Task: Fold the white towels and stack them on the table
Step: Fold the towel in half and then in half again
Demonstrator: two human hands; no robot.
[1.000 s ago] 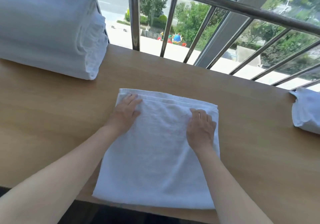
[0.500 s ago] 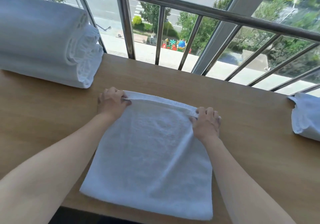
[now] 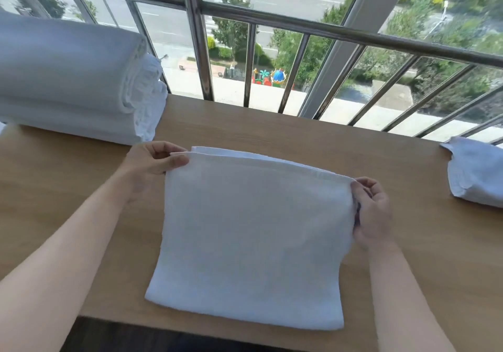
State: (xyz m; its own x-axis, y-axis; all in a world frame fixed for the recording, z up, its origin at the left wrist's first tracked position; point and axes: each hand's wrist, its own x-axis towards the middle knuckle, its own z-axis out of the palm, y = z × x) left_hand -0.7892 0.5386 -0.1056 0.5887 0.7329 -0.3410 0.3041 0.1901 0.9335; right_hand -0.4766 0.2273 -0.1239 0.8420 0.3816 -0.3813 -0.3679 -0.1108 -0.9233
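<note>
Hands at the far corners: your left hand (image 3: 152, 161) and right hand (image 3: 373, 212) each pinch the folded white terry towel (image 3: 253, 232), lifting its far edge between them while its near edge rests on the wooden table (image 3: 299, 136).

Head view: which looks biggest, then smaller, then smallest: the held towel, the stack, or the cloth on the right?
1. Held towel.
2. Stack, though the frame cuts it off, so unsure.
3. Right cloth, also cut off.
</note>
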